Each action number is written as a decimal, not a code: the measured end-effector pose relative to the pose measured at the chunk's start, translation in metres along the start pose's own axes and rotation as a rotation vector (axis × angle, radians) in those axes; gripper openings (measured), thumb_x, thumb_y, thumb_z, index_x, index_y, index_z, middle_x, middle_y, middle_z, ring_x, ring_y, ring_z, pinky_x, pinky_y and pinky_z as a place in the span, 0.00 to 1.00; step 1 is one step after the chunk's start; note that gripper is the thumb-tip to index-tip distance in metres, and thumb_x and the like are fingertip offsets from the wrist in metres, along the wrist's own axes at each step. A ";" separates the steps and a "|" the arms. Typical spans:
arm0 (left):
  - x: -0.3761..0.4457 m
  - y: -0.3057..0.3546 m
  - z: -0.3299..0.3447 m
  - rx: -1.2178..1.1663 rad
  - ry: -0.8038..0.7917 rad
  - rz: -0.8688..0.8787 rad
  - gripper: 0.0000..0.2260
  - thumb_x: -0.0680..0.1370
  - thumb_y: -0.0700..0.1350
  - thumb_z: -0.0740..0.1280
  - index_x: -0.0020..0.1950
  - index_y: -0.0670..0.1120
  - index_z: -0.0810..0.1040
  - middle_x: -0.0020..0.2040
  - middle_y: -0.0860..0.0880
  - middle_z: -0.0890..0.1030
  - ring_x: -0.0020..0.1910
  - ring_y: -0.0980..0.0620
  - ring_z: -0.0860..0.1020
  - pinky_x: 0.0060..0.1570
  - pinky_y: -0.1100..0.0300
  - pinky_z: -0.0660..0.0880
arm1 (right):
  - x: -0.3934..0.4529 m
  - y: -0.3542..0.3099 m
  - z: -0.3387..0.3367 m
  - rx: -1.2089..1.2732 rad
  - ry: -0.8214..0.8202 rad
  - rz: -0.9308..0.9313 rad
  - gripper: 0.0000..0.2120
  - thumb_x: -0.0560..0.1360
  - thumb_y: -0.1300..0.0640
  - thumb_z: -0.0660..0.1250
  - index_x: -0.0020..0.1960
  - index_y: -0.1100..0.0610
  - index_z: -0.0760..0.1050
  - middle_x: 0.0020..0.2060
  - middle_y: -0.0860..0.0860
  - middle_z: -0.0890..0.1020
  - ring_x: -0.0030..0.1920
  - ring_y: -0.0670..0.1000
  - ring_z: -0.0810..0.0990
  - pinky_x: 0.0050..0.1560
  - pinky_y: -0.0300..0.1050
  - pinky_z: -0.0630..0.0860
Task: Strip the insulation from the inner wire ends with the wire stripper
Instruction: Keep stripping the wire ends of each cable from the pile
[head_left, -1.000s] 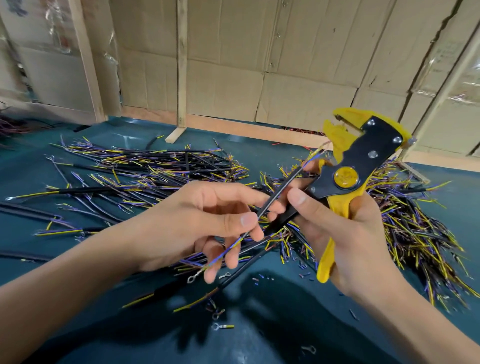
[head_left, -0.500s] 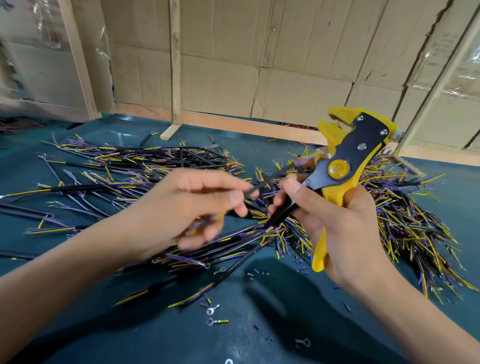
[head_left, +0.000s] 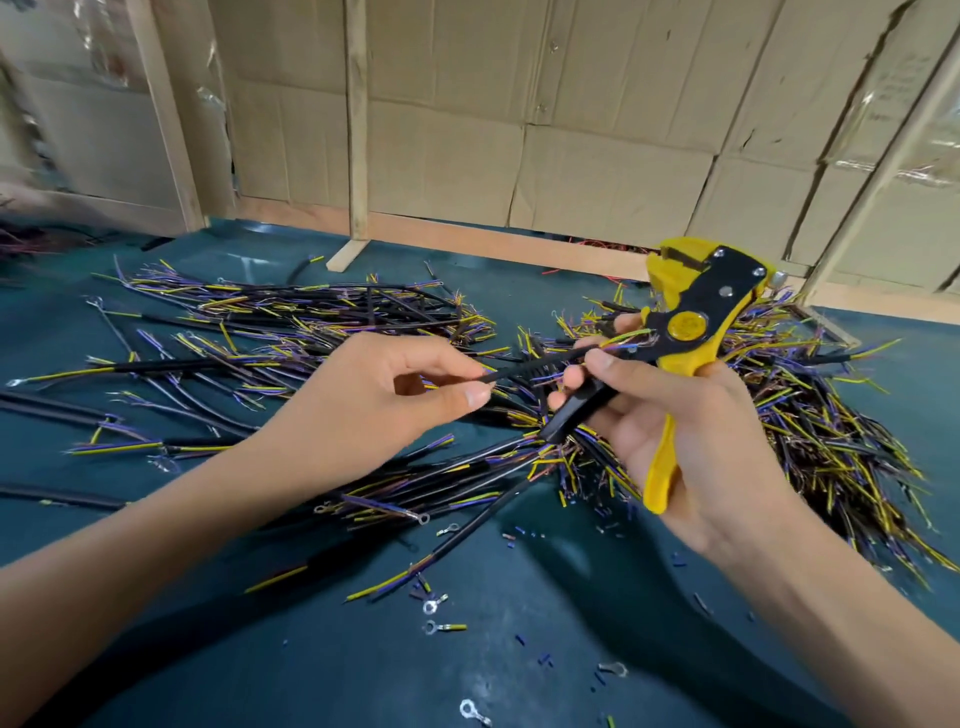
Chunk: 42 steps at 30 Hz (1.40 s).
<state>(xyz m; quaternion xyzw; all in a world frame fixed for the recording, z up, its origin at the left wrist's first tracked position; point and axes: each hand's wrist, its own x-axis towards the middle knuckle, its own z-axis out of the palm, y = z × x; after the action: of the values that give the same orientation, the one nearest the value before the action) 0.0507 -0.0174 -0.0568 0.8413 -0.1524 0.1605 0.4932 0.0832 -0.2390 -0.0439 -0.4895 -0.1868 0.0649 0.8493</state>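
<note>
Head view: the left hand (head_left: 384, 395) pinches a short black-sheathed cable (head_left: 535, 366) between thumb and forefinger, with the remaining fingers loosely curled. The right hand (head_left: 675, 431) is closed around the yellow-and-black wire stripper (head_left: 691, 322), and its thumb and forefinger also steady the far end of the cable, where fine yellow, purple and blue inner wires (head_left: 623, 340) fan out just beside the tool's pivot. The cable is held in the air above the middle of the bench (head_left: 519, 649), between a heap of similar cables (head_left: 291, 327) toward the far left and a denser heap (head_left: 821, 415) toward the right edge. Judged from its thin section and short length, the cable is light and moderately stiff in the sheathed part, while the inner wires look soft, springy and easily kinked. The sheath looks smooth, so a firm pinch close to the exposed end should limit slipping during the pull. Hold the sheath, not the coloured conductors. The stripper's head points up and away from the cable; whether its jaws are parted cannot be told. Its lower yellow handle projects below the palm. Loose ring terminals (head_left: 435, 604) and insulation offcuts lie near the front edge. No brand, label or legible writing is visible on the tool, the cable or the cardboard wall (head_left: 597, 130) behind the bench; the round yellow disc at the pivot shows no readable marking.
</note>
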 end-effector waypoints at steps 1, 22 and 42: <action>0.001 -0.002 -0.001 0.023 0.021 -0.025 0.02 0.77 0.44 0.73 0.48 0.50 0.86 0.31 0.64 0.80 0.28 0.68 0.74 0.32 0.78 0.66 | 0.001 -0.001 0.000 -0.001 0.001 0.013 0.14 0.71 0.71 0.69 0.54 0.60 0.74 0.41 0.60 0.79 0.39 0.60 0.80 0.46 0.57 0.80; -0.001 -0.015 -0.008 0.480 -0.243 0.061 0.04 0.76 0.52 0.72 0.43 0.54 0.81 0.39 0.59 0.79 0.42 0.61 0.77 0.42 0.70 0.70 | 0.008 -0.004 -0.014 -0.085 0.272 -0.044 0.10 0.76 0.71 0.68 0.53 0.60 0.73 0.41 0.59 0.79 0.37 0.60 0.81 0.45 0.59 0.82; -0.010 0.014 -0.008 0.174 0.010 0.277 0.12 0.78 0.50 0.65 0.62 0.51 0.77 0.44 0.52 0.80 0.40 0.47 0.79 0.43 0.53 0.74 | -0.002 -0.011 -0.003 -0.087 -0.154 -0.096 0.13 0.73 0.64 0.70 0.56 0.63 0.75 0.47 0.63 0.82 0.37 0.61 0.79 0.41 0.58 0.79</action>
<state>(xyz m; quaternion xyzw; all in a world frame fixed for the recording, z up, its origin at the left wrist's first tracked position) 0.0345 -0.0157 -0.0462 0.8510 -0.2500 0.2439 0.3923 0.0816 -0.2476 -0.0368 -0.5098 -0.2771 0.0534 0.8127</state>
